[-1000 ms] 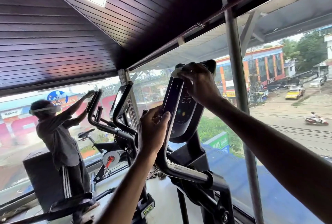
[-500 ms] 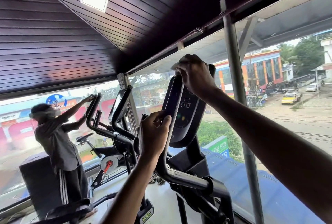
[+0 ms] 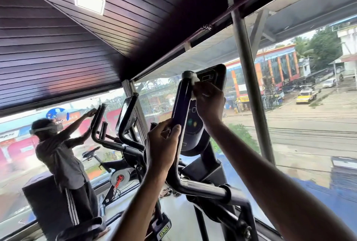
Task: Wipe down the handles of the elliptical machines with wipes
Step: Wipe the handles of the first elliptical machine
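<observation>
A black elliptical handle [image 3: 181,98] rises upright in the middle of the view, with the machine's dark console [image 3: 195,125] just behind it. My left hand [image 3: 161,148] grips the handle low down, fingers wrapped around it. My right hand [image 3: 209,101] presses a white wipe [image 3: 193,81] against the right side of the handle, just below its capped top. Most of the wipe is hidden under my fingers.
A second elliptical [image 3: 125,125] stands to the left, where another person [image 3: 59,155] reaches up to its handle. A large window [image 3: 299,125] with a grey steel post [image 3: 249,90] runs close behind the machines. The dark slatted ceiling [image 3: 58,38] hangs low overhead.
My right hand has slid down from the top of the handle to its right side, and the wipe and handle cap now show. My left hand has kept its grip.
</observation>
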Demonstrator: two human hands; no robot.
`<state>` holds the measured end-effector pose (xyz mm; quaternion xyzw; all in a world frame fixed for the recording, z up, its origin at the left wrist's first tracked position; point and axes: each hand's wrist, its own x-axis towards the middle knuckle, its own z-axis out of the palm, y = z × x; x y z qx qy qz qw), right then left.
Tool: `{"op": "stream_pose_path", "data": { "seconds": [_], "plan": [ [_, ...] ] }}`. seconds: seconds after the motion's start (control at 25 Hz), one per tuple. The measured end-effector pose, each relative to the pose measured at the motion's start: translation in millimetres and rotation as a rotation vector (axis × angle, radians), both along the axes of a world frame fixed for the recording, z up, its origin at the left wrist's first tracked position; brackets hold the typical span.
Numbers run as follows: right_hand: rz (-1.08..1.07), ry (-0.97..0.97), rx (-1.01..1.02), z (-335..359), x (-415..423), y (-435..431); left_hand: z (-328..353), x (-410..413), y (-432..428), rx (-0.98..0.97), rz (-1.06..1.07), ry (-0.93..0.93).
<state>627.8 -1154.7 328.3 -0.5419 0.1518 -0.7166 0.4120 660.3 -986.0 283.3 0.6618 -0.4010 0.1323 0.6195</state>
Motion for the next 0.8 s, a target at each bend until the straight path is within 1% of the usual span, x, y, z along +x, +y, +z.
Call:
{"op": "stream_pose_path", "data": {
  "seconds": [0.08,0.24,0.32,0.48,0.52,0.68,0.8],
  "plan": [
    [0.017,0.014,-0.022,-5,-1,2,-2,-1,3,0.015,-0.009,-0.013],
    [-0.020,0.038,0.028,-8,-5,17,-4,-4,11,0.039,-0.009,-0.030],
    [0.014,0.037,0.024,-31,-7,34,-11,-4,19,0.036,-0.012,-0.009],
    [0.206,0.041,0.081,-89,-19,78,-32,-4,39,0.055,-0.021,0.042],
    [0.223,0.035,0.081,-100,-22,89,-37,-4,44,0.073,-0.035,0.058],
    [0.221,0.050,0.051,-144,-29,126,-53,-9,57,0.089,-0.093,0.082],
    [0.143,0.117,-0.061,-177,-38,147,-68,-14,62,0.071,-0.097,0.086]
  ]
}}
